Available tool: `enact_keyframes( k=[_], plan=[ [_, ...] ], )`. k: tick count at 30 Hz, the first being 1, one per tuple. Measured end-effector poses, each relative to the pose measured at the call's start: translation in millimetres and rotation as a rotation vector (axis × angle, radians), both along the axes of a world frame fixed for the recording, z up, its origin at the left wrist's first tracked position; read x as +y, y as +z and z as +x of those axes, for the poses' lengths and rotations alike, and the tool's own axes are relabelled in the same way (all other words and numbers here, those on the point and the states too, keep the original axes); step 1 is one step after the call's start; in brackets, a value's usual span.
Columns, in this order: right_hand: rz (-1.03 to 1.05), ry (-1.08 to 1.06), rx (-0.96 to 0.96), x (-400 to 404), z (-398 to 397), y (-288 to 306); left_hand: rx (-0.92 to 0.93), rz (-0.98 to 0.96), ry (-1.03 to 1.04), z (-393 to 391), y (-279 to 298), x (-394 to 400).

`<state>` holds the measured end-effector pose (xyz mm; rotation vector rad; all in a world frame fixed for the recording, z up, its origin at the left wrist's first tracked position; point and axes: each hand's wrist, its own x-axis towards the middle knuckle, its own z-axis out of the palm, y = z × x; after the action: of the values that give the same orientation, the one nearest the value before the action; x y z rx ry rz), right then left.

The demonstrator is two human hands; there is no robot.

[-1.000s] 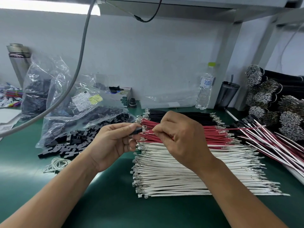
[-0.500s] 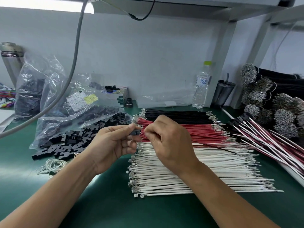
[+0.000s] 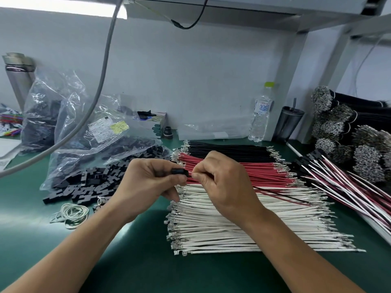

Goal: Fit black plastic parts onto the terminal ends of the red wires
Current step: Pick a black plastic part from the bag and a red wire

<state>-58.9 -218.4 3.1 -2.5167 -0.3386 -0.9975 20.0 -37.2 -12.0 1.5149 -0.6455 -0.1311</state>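
Observation:
My left hand (image 3: 146, 182) pinches a small black plastic part (image 3: 179, 172) between thumb and fingers, above the wire pile. My right hand (image 3: 224, 182) pinches the end of a red wire (image 3: 281, 195) right at the part; a black wire trails beside it toward the right. Below lie rows of red wires (image 3: 254, 172), black wires (image 3: 228, 150) and white wires (image 3: 243, 225) with metal terminals at their ends. Loose black plastic parts (image 3: 88, 185) are heaped to the left.
Clear bags of black parts (image 3: 88, 132) stand at back left, rubber bands (image 3: 72, 214) lie beside the heap. A water bottle (image 3: 261, 115) and dark cup (image 3: 288, 123) stand at the back. Finished wire sets (image 3: 349, 187) and bundled wires (image 3: 349, 140) fill the right side.
Both hands stayed together over the red wires. The held red wire now hangs lower at its far end, across the white wires.

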Motion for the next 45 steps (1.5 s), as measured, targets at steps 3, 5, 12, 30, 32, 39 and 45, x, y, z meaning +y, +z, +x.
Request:
enact_keyframes(
  k=[3,5,12,30,32,39,45],
  plan=[
    [-0.157,-0.152,-0.149,-5,-3,9,0.013,-0.031,0.025,0,0,-6],
    [-0.199,-0.172,-0.244,-7,-4,11,0.038,-0.058,0.074,3,-1,-7],
    [-0.277,-0.191,0.231,-5,2,-22,0.087,-0.060,0.172,12,-8,-3],
    [0.174,-0.030,0.070,-15,-7,4,0.128,-0.109,0.068,8,-1,1],
    [0.164,-0.028,0.045,-13,-8,3,0.136,-0.108,0.024,6,-1,0],
    [0.169,0.017,-0.039,-14,-6,2,0.156,-0.123,-0.003,7,-1,1],
    [0.144,0.047,-0.083,-13,-6,3,0.157,-0.121,-0.003,8,-2,2]
  ],
)
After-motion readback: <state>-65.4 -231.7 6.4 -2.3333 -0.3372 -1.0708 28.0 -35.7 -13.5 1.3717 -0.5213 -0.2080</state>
